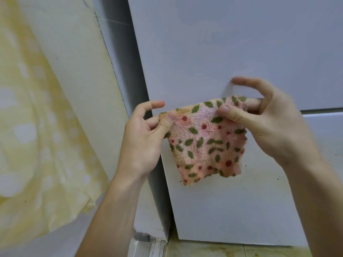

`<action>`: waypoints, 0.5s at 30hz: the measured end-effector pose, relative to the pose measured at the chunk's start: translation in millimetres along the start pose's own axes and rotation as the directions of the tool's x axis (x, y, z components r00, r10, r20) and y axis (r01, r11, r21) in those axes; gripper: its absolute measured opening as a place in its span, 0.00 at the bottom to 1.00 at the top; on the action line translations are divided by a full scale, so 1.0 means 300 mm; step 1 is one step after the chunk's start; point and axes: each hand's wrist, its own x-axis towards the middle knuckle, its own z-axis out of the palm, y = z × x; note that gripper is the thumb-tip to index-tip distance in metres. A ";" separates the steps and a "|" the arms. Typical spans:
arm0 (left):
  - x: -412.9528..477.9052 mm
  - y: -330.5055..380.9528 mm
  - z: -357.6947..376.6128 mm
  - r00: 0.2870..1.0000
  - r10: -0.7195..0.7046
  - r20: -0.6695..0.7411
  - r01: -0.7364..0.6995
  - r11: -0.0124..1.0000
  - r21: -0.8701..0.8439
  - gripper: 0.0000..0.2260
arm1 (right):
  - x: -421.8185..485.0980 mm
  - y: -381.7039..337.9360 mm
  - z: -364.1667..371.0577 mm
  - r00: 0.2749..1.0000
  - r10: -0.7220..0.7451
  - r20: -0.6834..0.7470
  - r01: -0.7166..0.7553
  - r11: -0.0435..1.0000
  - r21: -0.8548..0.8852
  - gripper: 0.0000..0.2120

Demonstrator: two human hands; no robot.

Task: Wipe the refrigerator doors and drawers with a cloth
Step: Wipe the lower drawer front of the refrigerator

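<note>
A small fluffy pink cloth [206,143] with green leaves and red dots hangs spread in front of the white refrigerator. My left hand [143,140] pinches its upper left corner between thumb and finger. My right hand [267,123] pinches its upper right corner, other fingers raised. The upper refrigerator door [232,45] fills the top right. Below a horizontal seam, the lower drawer front [232,206] shows small dark specks near the cloth.
A yellow patterned curtain [31,127] hangs at the left over a pale wall panel [79,71]. The fridge's grey side [128,71] faces that panel across a narrow gap. Stained floor tiles [204,251] lie under the drawer.
</note>
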 end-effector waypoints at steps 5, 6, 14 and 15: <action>-0.001 -0.009 -0.028 0.994 0.109 -0.034 -0.097 0.963 0.252 0.10 | -0.009 -0.004 0.001 0.982 -0.164 -0.097 0.119 0.925 -0.361 0.07; -0.002 -0.013 -0.023 0.983 0.163 -0.087 -0.127 0.938 0.323 0.08 | -0.011 -0.004 0.010 0.966 -0.225 -0.124 0.146 0.879 -0.453 0.06; 0.047 -0.041 0.046 0.829 0.493 -0.264 -0.331 0.813 0.480 0.03 | 0.009 0.049 0.238 0.747 -0.382 -0.544 0.304 0.924 -0.231 0.10; 0.060 -0.045 0.051 0.822 0.495 -0.281 -0.334 0.819 0.467 0.03 | 0.003 0.068 0.284 0.779 -0.368 -0.508 0.343 0.928 -0.147 0.13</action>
